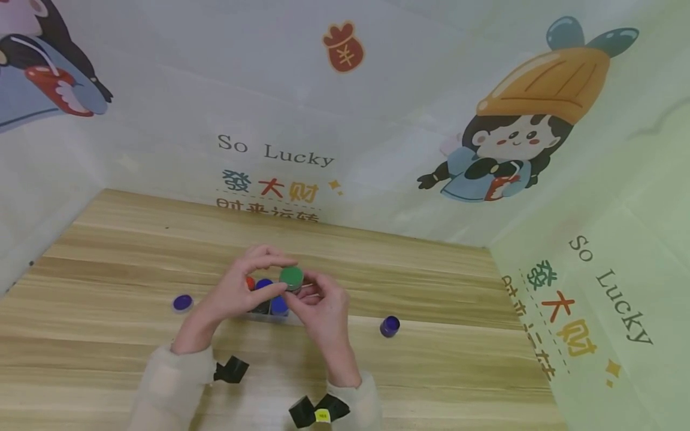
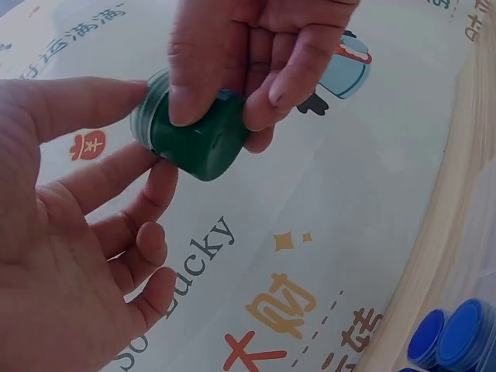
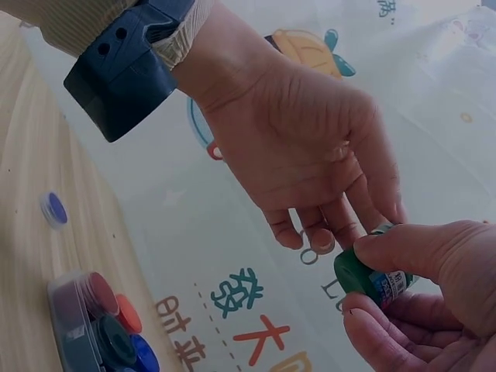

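A small green paint jar [image 1: 291,278] is held above the table between both hands. My left hand [image 1: 232,290] pinches its lid rim between thumb and fingertips; the other left fingers stay loosely bent in the left wrist view. With thumb and fingers, my right hand [image 1: 330,311] grips the body of the jar [image 2: 205,143], whose label [image 3: 391,285] shows in the right wrist view. Behind the hands stands a clear plastic box [image 3: 63,318] of paint jars, among them a blue jar [image 1: 279,306] and a red jar [image 3: 99,293]; the hands partly hide it in the head view.
Left of the box lies a purple lid [image 1: 182,302] on the wooden table [image 1: 442,371]. A purple jar [image 1: 390,326], apparently without its lid, stands to the right of the hands. A printed sheet [image 1: 377,149] rises behind the table and along its sides.
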